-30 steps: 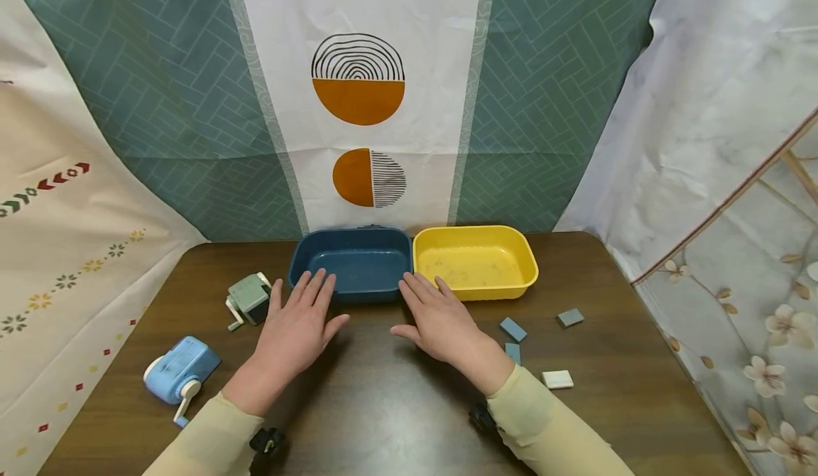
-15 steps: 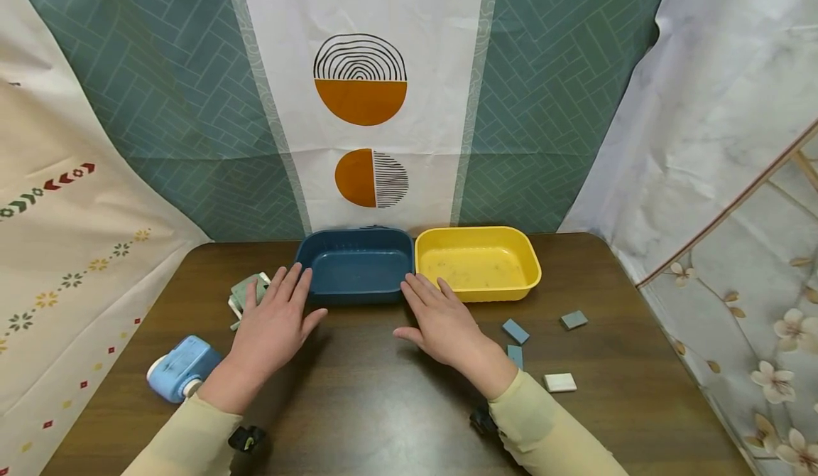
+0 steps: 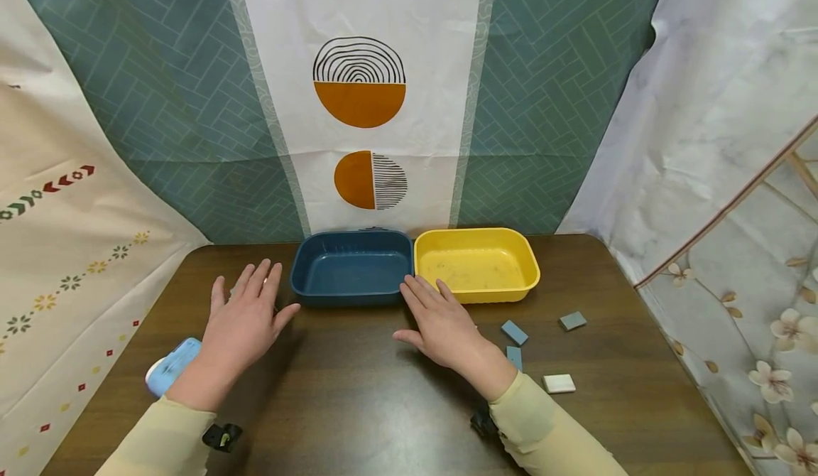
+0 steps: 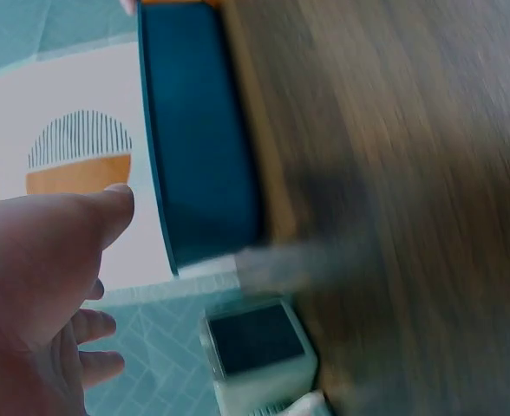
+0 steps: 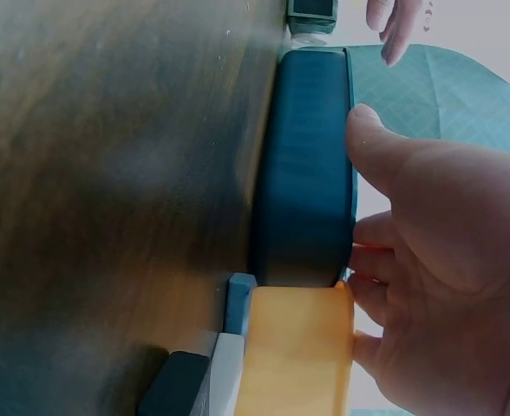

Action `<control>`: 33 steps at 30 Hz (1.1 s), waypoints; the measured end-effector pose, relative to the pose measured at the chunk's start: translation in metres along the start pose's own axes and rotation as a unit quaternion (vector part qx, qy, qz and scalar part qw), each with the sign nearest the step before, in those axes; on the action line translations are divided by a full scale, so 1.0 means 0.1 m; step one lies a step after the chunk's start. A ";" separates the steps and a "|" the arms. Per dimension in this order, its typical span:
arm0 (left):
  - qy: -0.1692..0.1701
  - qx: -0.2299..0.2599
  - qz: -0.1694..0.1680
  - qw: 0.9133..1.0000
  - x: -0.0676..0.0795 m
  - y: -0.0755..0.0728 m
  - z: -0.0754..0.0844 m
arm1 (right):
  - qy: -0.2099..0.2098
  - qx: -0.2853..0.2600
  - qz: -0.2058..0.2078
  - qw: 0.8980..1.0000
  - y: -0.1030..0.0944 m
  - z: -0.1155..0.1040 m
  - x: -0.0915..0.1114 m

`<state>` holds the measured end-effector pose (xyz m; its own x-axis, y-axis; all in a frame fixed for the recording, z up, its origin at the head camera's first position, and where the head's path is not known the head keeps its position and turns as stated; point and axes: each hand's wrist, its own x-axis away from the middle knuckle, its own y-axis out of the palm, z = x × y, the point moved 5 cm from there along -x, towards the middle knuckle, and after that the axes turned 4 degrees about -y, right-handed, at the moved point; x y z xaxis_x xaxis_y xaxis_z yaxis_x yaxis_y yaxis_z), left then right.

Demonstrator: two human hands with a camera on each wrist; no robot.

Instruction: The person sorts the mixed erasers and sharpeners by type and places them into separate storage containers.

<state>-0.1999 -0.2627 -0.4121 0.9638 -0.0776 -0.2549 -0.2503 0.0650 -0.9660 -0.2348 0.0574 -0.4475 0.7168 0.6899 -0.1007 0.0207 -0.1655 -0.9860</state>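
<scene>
Left hand [image 3: 243, 330] spread, empty, green device [image 4: 255, 342] near its fingers — right hand [image 3: 441, 323] empty, fingers extended, blue tray [image 3: 351, 273] just beyond; seems a reaching step — a grasp would need lowered, curled fingers

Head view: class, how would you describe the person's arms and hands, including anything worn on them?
The left hand and right hand are bare, with no gloves or rings visible. The left sleeve and right sleeve are pale yellow and reach toward the wrists. A small black device shows beside each cuff.
</scene>
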 end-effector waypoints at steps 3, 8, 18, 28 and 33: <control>-0.011 0.002 0.003 1.000 0.04 -0.02 -0.11 | 0.001 -0.001 -0.003 1.000 0.01 0.00 -0.01; -0.022 0.004 0.001 1.000 0.06 -0.02 -0.25 | 0.004 0.001 -0.007 1.000 0.01 0.00 0.00; -0.043 0.007 -0.028 0.999 -0.01 0.03 -0.48 | 0.005 -0.001 -0.005 1.000 0.03 0.01 0.01; -0.058 0.009 -0.069 0.996 -0.05 0.06 -0.58 | 0.006 -0.004 -0.005 1.000 0.04 0.02 0.01; -0.064 0.012 -0.097 0.993 -0.08 0.08 -0.61 | 0.007 -0.002 -0.005 1.000 0.04 0.02 0.01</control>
<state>-0.2147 -0.3221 -0.4204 0.9978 0.0350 -0.0556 -0.0584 0.0853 -0.9946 -0.2354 0.0588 -0.4514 0.7260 0.6820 -0.0886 0.0316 -0.1619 -0.9863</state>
